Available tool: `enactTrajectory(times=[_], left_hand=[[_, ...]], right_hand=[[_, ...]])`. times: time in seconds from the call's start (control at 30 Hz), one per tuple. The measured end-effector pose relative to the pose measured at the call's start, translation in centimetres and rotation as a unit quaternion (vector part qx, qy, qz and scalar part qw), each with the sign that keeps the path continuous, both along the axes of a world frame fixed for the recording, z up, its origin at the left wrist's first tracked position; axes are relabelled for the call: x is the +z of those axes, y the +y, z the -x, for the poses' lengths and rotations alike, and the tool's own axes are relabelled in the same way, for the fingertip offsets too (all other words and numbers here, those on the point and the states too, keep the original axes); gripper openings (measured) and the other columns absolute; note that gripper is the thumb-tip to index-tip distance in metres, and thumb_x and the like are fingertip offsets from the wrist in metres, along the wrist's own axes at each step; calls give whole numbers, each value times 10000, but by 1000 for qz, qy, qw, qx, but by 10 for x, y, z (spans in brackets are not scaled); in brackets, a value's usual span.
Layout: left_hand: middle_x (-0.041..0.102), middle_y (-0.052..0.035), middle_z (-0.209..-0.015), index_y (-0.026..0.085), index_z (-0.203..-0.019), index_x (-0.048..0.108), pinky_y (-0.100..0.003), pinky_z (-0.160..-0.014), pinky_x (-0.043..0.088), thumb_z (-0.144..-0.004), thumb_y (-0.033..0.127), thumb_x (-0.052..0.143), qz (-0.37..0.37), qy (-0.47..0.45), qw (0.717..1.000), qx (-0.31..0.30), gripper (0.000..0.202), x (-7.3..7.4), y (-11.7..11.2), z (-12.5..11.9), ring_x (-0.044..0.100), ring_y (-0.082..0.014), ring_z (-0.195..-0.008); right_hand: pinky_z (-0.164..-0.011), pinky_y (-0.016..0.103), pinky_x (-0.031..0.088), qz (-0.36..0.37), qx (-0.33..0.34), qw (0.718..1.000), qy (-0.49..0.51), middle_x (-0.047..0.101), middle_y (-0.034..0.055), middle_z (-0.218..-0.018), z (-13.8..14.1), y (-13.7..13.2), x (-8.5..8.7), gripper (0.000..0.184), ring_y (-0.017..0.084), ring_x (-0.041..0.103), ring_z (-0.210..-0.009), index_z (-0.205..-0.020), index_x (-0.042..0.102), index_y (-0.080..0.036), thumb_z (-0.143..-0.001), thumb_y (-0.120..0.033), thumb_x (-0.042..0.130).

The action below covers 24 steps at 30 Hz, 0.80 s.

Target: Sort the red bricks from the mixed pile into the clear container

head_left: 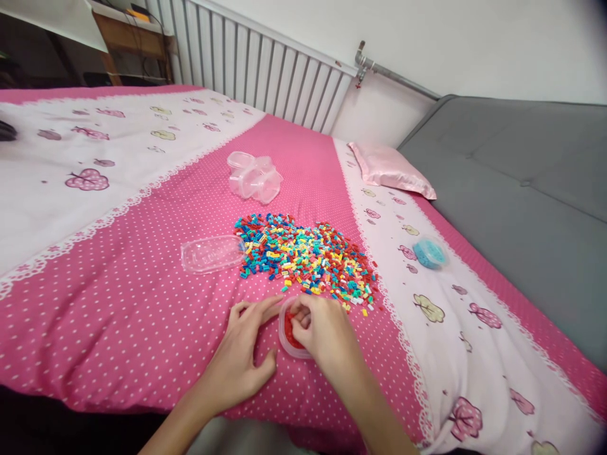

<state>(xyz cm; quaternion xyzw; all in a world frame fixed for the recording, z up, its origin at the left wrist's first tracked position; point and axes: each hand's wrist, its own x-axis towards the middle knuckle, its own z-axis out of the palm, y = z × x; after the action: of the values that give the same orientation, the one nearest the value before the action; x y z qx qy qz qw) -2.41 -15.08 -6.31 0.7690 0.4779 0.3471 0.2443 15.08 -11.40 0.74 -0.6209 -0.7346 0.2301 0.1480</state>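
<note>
A heap of small coloured bricks (308,256) in red, blue, yellow and teal lies on the pink dotted bedspread (142,303). Just in front of it stands a small clear round tub (286,335) holding red pieces. My left hand (241,360) rests flat beside the tub's left side, fingers spread and touching its rim. My right hand (322,332) is curled over the tub, fingertips pinched together inside it; what they hold is hidden.
An oblong clear container (212,253) lies left of the heap. A cluster of clear tubs (255,177) sits farther back. A tub of blue pieces (429,253) stands at the right, near a pink pillow (391,170) and a grey sofa (521,208).
</note>
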Motion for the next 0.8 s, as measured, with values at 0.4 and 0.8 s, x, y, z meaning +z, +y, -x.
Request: enactTrajectory(times=[0.4, 0.8], left_hand=[[515, -63, -1489, 312, -1508, 288, -562, -1120, 385, -806, 96, 528, 8, -1, 1000, -4, 773, 0, 0, 0, 425, -322, -1307], [545, -70, -1469, 302, -1481, 322, -565, -1109, 381, -795, 107, 533, -6, -4, 1000, -6, 744, 3, 0, 0, 476, -326, -1285]], right_hand=[[-663, 242, 482, 11, -28, 996, 79, 738, -6, -742, -15, -4, 7, 202, 163, 682, -675, -814, 730, -213, -756, -20, 711], [-674, 244, 488, -26, -76, 991, 108, 738, -7, -740, -5, -10, 7, 207, 160, 690, -684, -750, 686, -211, -778, -7, 660]])
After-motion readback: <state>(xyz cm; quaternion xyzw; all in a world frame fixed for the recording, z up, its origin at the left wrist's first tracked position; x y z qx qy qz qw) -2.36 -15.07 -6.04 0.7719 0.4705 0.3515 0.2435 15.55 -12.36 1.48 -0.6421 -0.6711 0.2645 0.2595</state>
